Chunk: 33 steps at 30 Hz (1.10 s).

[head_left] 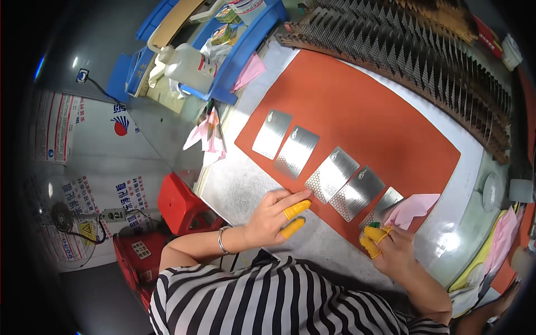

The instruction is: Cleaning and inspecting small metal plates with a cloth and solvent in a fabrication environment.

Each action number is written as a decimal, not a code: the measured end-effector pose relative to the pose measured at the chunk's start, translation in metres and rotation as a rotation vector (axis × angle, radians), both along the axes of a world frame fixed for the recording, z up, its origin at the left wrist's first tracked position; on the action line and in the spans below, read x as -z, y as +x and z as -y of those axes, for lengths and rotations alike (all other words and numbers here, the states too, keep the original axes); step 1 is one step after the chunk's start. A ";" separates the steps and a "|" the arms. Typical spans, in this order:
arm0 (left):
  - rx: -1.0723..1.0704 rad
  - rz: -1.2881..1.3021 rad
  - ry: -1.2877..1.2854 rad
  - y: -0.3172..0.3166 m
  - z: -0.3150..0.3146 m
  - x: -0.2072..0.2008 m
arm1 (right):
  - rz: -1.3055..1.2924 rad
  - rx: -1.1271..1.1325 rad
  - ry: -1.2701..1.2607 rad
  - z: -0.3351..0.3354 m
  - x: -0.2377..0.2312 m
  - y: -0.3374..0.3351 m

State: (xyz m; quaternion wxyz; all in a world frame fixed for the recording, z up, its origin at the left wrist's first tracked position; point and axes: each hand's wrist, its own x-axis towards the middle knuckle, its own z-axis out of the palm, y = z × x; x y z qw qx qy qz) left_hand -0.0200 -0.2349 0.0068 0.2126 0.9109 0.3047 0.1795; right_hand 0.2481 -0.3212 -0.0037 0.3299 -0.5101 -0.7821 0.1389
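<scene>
Five silvery metal cards with dotted corners lie on an orange-red mat point(368, 111): a far-left card point(272, 134), a second card point(297, 152), a middle card point(333, 174), a fourth card point(357, 194) and a partly covered card point(389, 198). My left hand point(273, 219), open, has yellow covers on two fingers and hovers by the mat's near edge, fingers apart. Yellow covers also sit on my right hand's point(391, 245) fingers. It is closed at the partly covered card, by a small green thing point(374, 225) and a pink cloth point(412, 209); its hold is partly hidden.
Behind the mat stand long racks point(391, 61) packed with thin metal pieces. At the back left are a blue bin point(226, 84) and a translucent jug point(190, 67). A red stool point(181, 204) is at the left; folded cloths point(491, 245) lie at the right.
</scene>
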 end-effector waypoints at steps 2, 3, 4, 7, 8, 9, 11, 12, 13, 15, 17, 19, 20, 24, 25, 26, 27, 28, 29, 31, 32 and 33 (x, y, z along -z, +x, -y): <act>-0.001 -0.014 -0.006 0.000 0.000 -0.001 | -0.013 -0.001 0.003 0.002 0.000 0.000; -0.005 -0.008 -0.006 0.000 0.001 -0.001 | -0.021 0.014 -0.013 0.002 -0.001 0.000; -0.010 -0.003 -0.006 0.000 0.000 -0.001 | -0.030 0.028 -0.028 0.003 0.000 -0.001; -0.008 0.004 -0.024 -0.001 0.001 0.000 | -0.035 0.022 -0.046 0.008 0.007 0.000; -0.014 0.000 -0.019 -0.001 0.000 0.000 | -0.039 0.016 -0.041 0.008 0.007 0.001; -0.005 -0.006 -0.022 -0.001 0.001 0.000 | -0.007 0.001 -0.005 0.007 0.005 0.001; -0.008 -0.018 -0.023 -0.001 0.000 0.000 | 0.019 -0.024 0.035 0.008 0.007 0.001; 0.004 -0.004 -0.031 -0.001 0.000 0.001 | 0.021 0.008 -0.007 0.012 0.009 0.001; 0.016 0.011 -0.040 -0.002 -0.001 0.001 | 0.024 0.041 -0.050 0.013 0.010 0.001; 0.010 0.008 -0.048 -0.003 -0.001 0.002 | 0.027 0.034 -0.072 0.011 0.007 0.000; 0.007 0.005 -0.060 -0.003 -0.001 0.002 | 0.030 0.030 -0.100 0.010 0.006 0.000; 0.013 0.008 -0.057 -0.003 -0.003 0.001 | 0.024 0.021 -0.091 0.009 0.005 0.001; 0.010 0.006 -0.063 -0.004 -0.003 0.001 | 0.022 0.018 -0.097 0.008 0.003 0.001; 0.020 0.010 -0.061 -0.002 -0.006 0.001 | 0.043 -0.020 -0.062 0.000 -0.002 0.005; 0.025 0.021 -0.061 -0.002 -0.007 0.001 | 0.066 -0.058 -0.021 -0.002 -0.002 0.006; 0.020 0.022 -0.058 -0.002 -0.007 0.002 | 0.067 -0.063 -0.018 -0.003 -0.002 0.006; 0.021 0.032 -0.069 -0.002 -0.005 0.002 | 0.060 -0.054 -0.032 -0.001 -0.002 0.006; 0.021 0.043 -0.079 -0.003 -0.003 0.001 | 0.054 -0.047 -0.044 0.001 -0.003 0.005; 0.017 0.048 -0.077 -0.004 -0.003 0.000 | 0.059 -0.051 -0.043 0.001 -0.002 0.004; 0.022 0.051 -0.065 -0.003 -0.004 0.002 | 0.007 -0.044 -0.097 0.000 -0.003 0.003; 0.019 0.066 -0.069 -0.003 -0.004 0.002 | -0.014 -0.003 -0.191 0.001 -0.007 0.002; 0.017 0.083 -0.062 -0.003 -0.004 0.002 | 0.002 -0.004 -0.184 0.001 -0.009 0.001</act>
